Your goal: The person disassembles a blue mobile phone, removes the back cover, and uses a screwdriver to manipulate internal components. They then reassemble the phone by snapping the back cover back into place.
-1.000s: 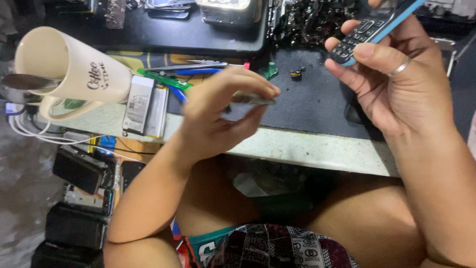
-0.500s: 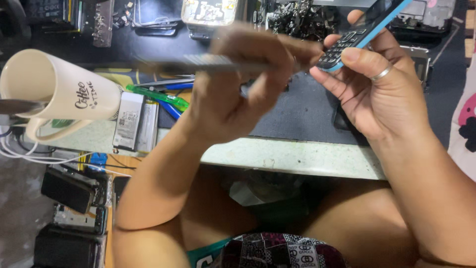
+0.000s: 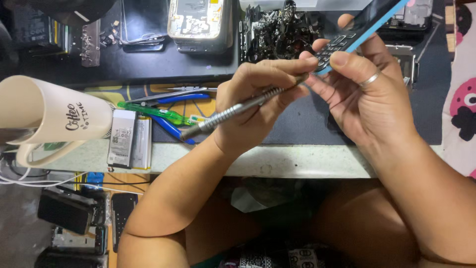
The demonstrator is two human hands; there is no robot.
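The left hand (image 3: pixel 258 106) has swung its metal screwdriver (image 3: pixel 238 109) up to the blue phone (image 3: pixel 357 30), fingers gripping it, while the right hand's (image 3: pixel 367 94) fingers are clasping the phone above the bench (image 3: pixel 277 161); a slipping tip is likely risking a scratched keypad.

A phone repair workbench: opened phones (image 3: pixel 201 22), loose batteries (image 3: pixel 130 139), tweezers (image 3: pixel 191 89)

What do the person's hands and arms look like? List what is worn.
Both forearms are bare, with no sleeves, gloves or watch in view. The right hand wears a plain silver ring on one of its fingers. The left hand wears nothing.
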